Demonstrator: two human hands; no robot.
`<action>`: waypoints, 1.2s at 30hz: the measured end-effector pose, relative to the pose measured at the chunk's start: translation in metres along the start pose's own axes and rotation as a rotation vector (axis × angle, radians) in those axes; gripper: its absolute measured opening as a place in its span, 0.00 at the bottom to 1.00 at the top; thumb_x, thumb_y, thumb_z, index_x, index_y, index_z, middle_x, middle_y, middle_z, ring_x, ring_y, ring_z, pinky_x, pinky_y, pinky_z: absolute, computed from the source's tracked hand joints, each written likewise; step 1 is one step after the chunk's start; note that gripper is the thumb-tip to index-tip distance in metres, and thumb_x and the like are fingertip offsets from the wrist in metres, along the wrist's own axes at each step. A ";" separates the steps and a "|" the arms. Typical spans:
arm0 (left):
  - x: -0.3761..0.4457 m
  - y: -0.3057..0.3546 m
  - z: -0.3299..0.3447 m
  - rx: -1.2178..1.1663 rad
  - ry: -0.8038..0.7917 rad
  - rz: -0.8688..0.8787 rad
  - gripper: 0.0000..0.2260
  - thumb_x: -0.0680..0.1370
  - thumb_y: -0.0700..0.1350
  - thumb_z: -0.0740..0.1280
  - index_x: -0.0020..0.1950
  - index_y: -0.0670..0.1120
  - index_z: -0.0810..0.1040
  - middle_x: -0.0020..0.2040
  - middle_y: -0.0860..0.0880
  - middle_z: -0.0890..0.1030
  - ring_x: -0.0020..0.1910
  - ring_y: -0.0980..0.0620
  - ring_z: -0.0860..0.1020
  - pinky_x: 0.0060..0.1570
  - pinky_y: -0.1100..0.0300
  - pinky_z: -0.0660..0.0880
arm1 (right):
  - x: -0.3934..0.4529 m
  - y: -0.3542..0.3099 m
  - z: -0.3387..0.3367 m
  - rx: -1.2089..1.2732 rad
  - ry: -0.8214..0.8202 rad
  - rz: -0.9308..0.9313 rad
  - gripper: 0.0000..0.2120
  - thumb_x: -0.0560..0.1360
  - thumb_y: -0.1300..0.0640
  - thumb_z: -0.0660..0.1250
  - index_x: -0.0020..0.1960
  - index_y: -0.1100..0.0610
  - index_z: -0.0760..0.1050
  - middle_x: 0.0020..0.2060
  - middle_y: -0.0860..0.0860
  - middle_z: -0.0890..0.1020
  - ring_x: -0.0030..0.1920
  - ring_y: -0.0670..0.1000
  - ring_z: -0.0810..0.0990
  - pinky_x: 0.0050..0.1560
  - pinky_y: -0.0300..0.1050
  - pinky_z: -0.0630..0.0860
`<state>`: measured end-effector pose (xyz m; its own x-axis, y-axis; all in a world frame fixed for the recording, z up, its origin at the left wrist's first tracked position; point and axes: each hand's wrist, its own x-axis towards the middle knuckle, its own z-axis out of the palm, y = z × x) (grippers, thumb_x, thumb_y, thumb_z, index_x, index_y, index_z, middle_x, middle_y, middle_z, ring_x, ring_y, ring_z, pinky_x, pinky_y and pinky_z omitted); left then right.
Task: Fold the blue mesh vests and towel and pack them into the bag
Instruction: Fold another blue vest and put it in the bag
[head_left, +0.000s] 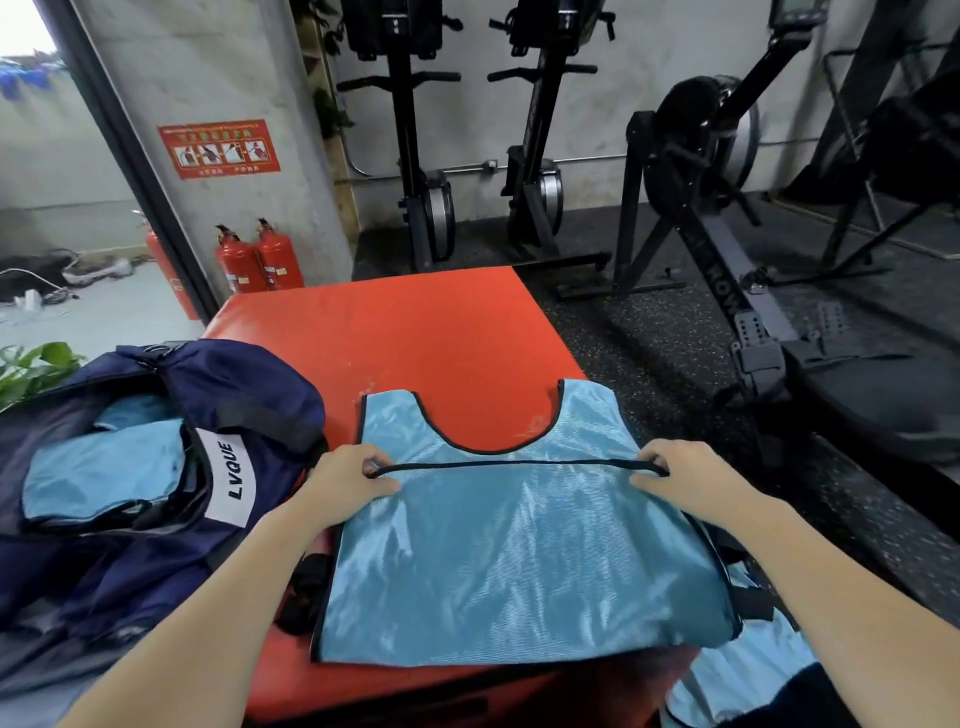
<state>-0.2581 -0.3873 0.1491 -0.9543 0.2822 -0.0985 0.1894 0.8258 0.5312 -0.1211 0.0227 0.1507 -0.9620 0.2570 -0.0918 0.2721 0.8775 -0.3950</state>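
A light blue mesh vest (519, 561) with black trim lies on the red padded box (395, 332), its lower half folded up over the chest. My left hand (348, 475) pinches the left end of the black hem. My right hand (680, 473) pinches the right end of that hem. The shoulder straps and neckline point away from me. To the left, the open navy bag (156, 467) with a white "LVQUE" label holds folded light blue fabric (104, 467). More light blue fabric (737, 680) hangs at the lower right.
Black rowing machines (727, 208) stand on the dark rubber floor to the right and behind. Red fire extinguishers (260, 260) stand by the concrete pillar. A green plant (31, 364) sits at the far left. A black strap (306, 587) lies beside the vest.
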 end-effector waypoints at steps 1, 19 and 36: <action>0.000 0.000 -0.001 -0.015 0.020 -0.012 0.08 0.70 0.54 0.77 0.43 0.58 0.80 0.40 0.55 0.81 0.45 0.52 0.79 0.51 0.54 0.75 | -0.001 0.000 0.000 0.052 0.012 0.004 0.07 0.73 0.46 0.73 0.49 0.46 0.80 0.42 0.42 0.81 0.47 0.46 0.80 0.50 0.45 0.78; 0.035 0.022 -0.019 -0.381 0.323 -0.067 0.09 0.76 0.41 0.70 0.53 0.54 0.80 0.44 0.56 0.83 0.46 0.58 0.80 0.44 0.68 0.71 | 0.073 -0.008 0.003 0.568 0.272 0.118 0.06 0.72 0.54 0.75 0.43 0.46 0.80 0.39 0.45 0.83 0.45 0.48 0.82 0.49 0.43 0.75; 0.060 0.013 -0.027 -0.362 0.478 -0.145 0.02 0.77 0.49 0.72 0.48 0.52 0.80 0.40 0.56 0.81 0.48 0.50 0.79 0.54 0.52 0.75 | 0.112 -0.006 -0.007 0.721 0.408 0.091 0.04 0.71 0.49 0.76 0.45 0.47 0.84 0.41 0.44 0.86 0.45 0.46 0.84 0.52 0.47 0.79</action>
<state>-0.3196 -0.3728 0.1729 -0.9784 -0.1400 0.1520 0.0390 0.5974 0.8010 -0.2303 0.0486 0.1492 -0.8161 0.5626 0.1318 0.1348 0.4072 -0.9034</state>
